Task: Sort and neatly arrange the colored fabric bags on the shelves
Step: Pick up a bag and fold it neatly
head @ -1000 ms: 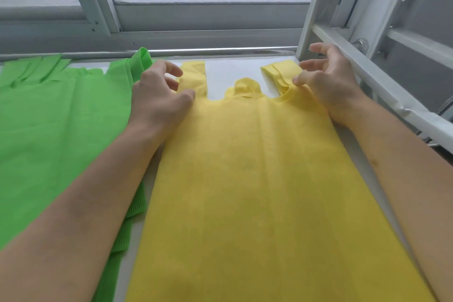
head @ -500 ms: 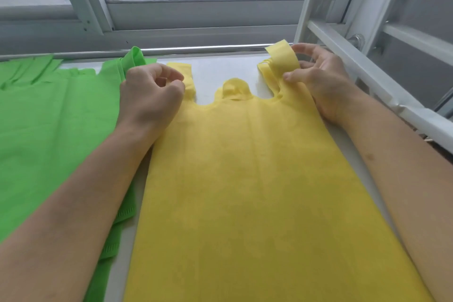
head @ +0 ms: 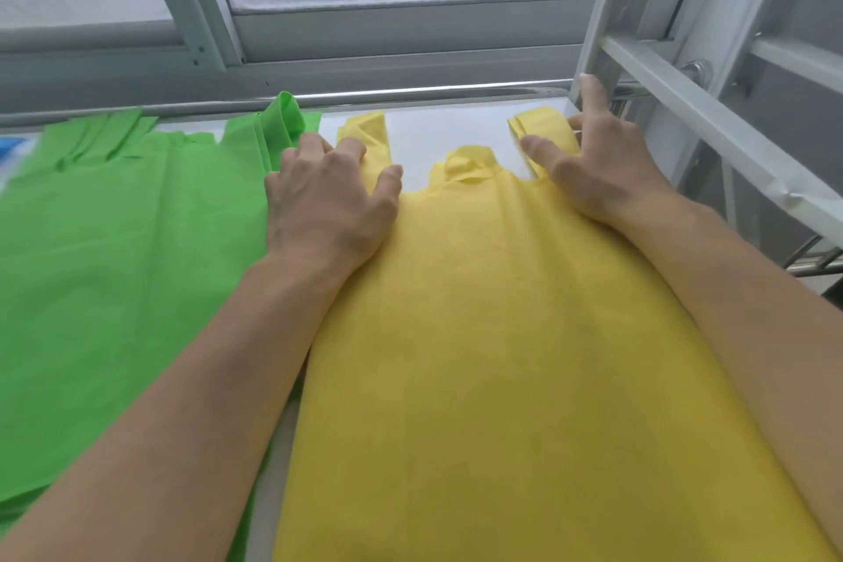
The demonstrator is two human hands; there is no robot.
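The flat yellow non-woven fabric bag (head: 524,356) lies on the white shelf (head: 447,128), beside the green fabric bags (head: 127,233). My left hand (head: 326,201) and right hand (head: 588,164) press its handles with spread fingers; I should smooth outward, keeping edges parallel

White shelf surface (head: 438,130) edged by a metal rail at the back, yellow fabric bag (head: 524,370) lying flat at centre-right with handles toward the window, green fabric bags (head: 118,242) stacked flat just beside it at left.
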